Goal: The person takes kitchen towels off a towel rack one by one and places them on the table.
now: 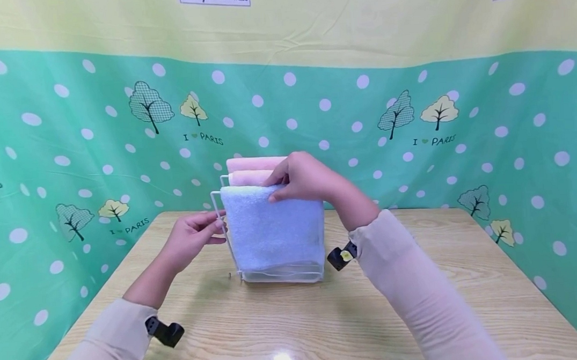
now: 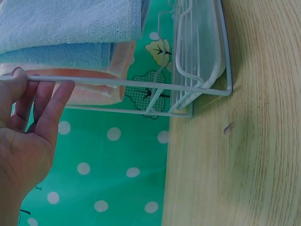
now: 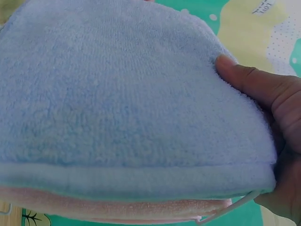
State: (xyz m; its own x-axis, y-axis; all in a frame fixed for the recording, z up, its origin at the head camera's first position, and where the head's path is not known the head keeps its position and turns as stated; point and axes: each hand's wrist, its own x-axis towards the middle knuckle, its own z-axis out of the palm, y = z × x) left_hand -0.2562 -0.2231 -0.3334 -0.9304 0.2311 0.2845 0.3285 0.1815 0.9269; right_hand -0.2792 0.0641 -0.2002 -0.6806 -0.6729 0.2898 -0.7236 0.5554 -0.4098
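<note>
A white wire towel rack with a pale tray at its base stands on the table. Over its front bar hangs a blue towel; pink towels hang on bars behind it. My left hand pinches the rack's left upright between thumb and fingers, as the left wrist view also shows. At the top edge of the blue towel, my right hand pinches the cloth, thumb on the near face. Its other fingers are partly hidden behind the towel.
The wooden table reaches out on both sides of the rack and in front of it. A green dotted curtain with printed trees hangs behind and at the sides. Black wrist cameras are strapped over both sleeves.
</note>
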